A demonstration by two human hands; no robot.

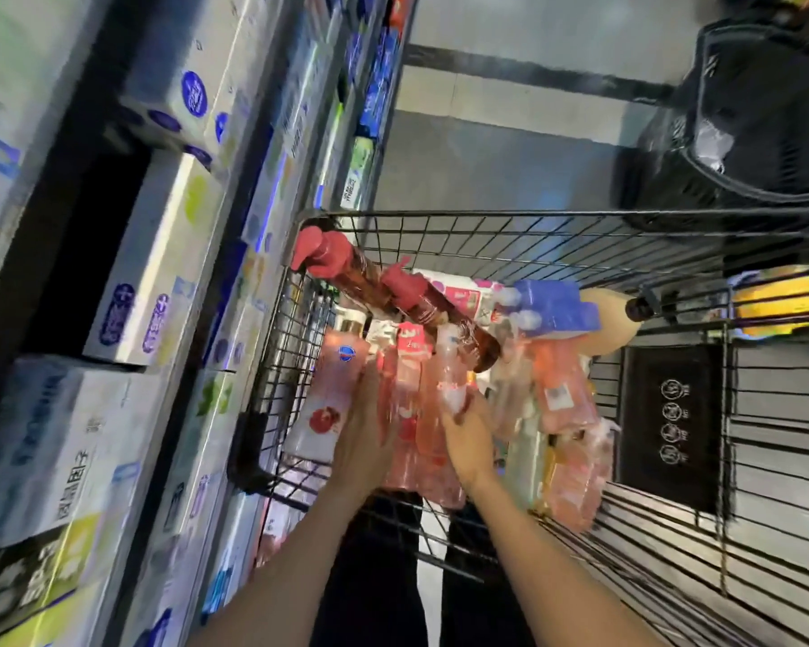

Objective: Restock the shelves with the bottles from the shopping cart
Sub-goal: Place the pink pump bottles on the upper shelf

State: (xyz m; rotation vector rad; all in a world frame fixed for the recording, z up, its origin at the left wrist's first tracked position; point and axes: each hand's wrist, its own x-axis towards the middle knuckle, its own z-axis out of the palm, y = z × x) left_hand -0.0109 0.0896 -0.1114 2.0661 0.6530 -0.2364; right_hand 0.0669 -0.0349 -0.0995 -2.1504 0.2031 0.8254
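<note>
A black wire shopping cart [533,216] stands in front of me, filled with bottles. Two dark red pump bottles [440,315] lie across the top of the pile. Below them are several clear pink bottles [409,441] and a white bottle with a red fruit picture [325,403]. My left hand [360,441] reaches into the cart, its straight fingers pressed against the left side of the pink bottles. My right hand [470,434] curls round the upper part of one pink bottle [451,389]. The shelves [253,235] run along my left.
The shelves hold white boxed goods [155,273] with a dark gap beside them. A blue pack [556,305] and orange-pink bottles [566,394] fill the cart's right side. A black basket [762,109] stands on the grey floor beyond the cart.
</note>
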